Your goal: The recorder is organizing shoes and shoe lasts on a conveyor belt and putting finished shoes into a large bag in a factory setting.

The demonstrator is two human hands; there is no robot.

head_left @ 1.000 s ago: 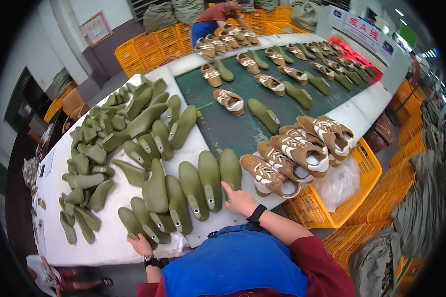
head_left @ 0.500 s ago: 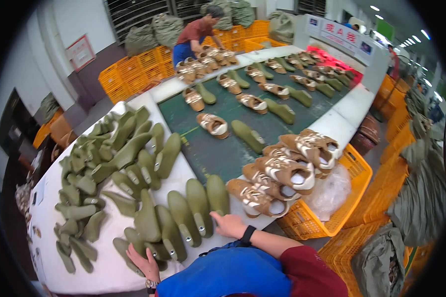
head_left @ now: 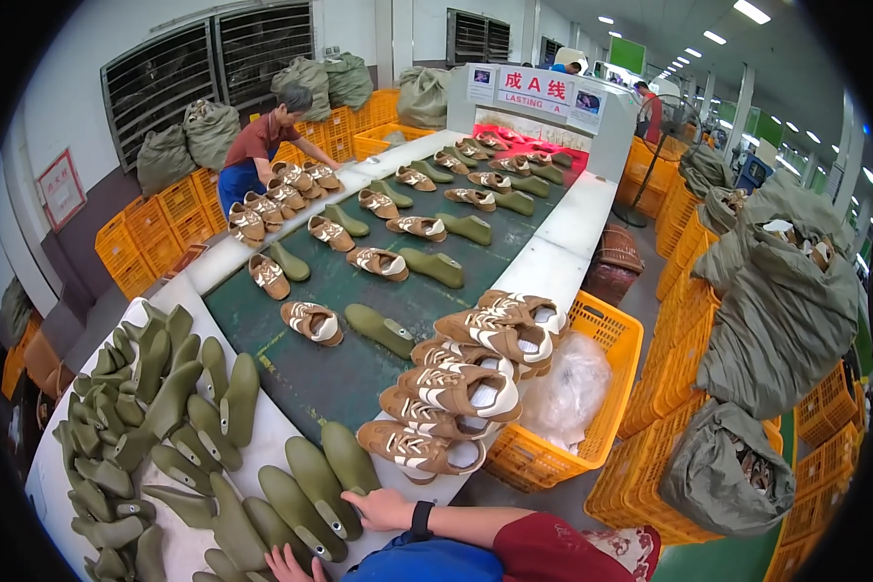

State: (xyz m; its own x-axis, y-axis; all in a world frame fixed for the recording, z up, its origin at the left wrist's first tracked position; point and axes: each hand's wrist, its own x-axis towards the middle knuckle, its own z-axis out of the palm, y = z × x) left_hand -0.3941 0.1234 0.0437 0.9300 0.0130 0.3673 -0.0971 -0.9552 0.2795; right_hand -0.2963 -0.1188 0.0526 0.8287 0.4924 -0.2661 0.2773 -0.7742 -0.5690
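Rows of dark green shoe lasts (head_left: 310, 490) lie on the white tabletop in front of me. My right hand (head_left: 382, 508) closes around the near end of the rightmost last (head_left: 349, 458), its thumb side showing and some fingers hidden. At the lower edge my left hand (head_left: 293, 565) has its fingers spread over the near ends of several lasts, partly cut off by the frame. Just beyond my right hand, brown-and-white sneakers (head_left: 422, 444) are piled on the table's right edge.
A green conveyor belt (head_left: 262, 351) carries sneakers and lasts in rows. More lasts (head_left: 116, 475) heap up at left. An orange crate (head_left: 606, 388) with clear plastic bags (head_left: 567, 388) stands right of the sneakers. Beyond the belt, a co-worker (head_left: 267, 145) reaches towards other sneakers. Grey sacks (head_left: 776, 291) top crates at right.
The view has turned to the right and up, so the table sits lower and further left. My right hand stays at the rightmost last; my left hand remains on the nearby lasts.
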